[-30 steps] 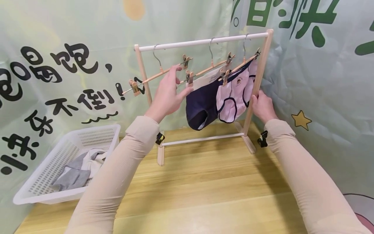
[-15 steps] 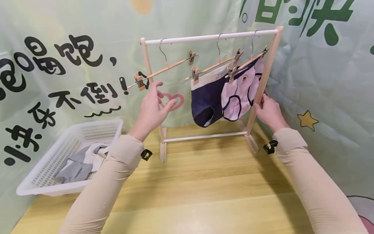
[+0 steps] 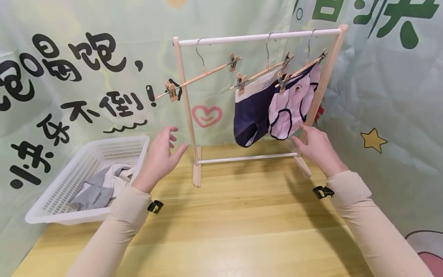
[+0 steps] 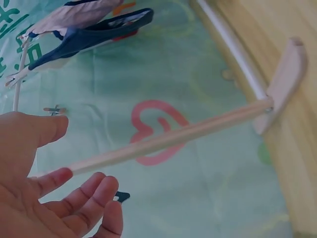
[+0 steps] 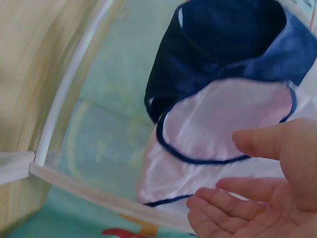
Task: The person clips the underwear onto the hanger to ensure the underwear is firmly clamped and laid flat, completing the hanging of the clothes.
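Observation:
My left hand (image 3: 159,159) hangs in the air between the basket and the rack's left post, fingers relaxed and apart, holding nothing. Beside the right post of the wooden clothes rack (image 3: 184,88), my right hand (image 3: 316,148) has its fingers loosely extended and grips nothing. Navy underpants (image 3: 250,111) with a white waistband and pink briefs (image 3: 283,107) with navy trim hang from clip hangers on the rail. Further left is a bare clip hanger (image 3: 207,72). The right wrist view shows the right palm close to the pink briefs (image 5: 228,124).
A white plastic basket (image 3: 100,144) stands at the left, with grey and white clothes (image 3: 95,190) inside. The wooden tabletop (image 3: 221,223) stretches in front of the rack. A printed cloth backdrop (image 3: 221,15) rises behind and at the right.
My left hand has left the bare hanger and moved down and left. The right hand has come off the right post, its fingers loosened. The head view has shifted slightly.

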Available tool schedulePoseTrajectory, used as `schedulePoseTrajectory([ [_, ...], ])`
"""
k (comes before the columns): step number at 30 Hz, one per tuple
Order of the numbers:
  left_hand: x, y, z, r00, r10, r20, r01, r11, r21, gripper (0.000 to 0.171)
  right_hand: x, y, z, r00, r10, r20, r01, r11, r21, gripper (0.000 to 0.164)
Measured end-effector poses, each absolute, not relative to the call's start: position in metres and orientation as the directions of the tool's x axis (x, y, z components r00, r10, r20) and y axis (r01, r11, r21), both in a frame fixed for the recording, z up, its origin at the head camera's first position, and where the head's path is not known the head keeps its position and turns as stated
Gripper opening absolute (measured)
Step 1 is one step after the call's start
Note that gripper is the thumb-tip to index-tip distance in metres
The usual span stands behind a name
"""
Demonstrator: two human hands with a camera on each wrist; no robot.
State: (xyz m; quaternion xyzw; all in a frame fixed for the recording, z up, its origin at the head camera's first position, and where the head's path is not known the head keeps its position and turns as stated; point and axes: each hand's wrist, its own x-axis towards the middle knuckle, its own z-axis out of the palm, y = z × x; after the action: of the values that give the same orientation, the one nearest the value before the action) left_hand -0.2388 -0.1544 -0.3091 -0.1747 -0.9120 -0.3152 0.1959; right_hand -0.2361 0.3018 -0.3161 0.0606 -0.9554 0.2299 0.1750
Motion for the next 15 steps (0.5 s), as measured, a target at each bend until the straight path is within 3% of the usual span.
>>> schedulePoseTrajectory([
  [15,-0.189,-0.189,-0.344,-0.895,0.249,0.37,0.381,0.859,0.343,0.054,-0.201,0.241,-0.334,-0.904,-0.184,0.386,-0.346,0.846,-0.406,0.054],
])
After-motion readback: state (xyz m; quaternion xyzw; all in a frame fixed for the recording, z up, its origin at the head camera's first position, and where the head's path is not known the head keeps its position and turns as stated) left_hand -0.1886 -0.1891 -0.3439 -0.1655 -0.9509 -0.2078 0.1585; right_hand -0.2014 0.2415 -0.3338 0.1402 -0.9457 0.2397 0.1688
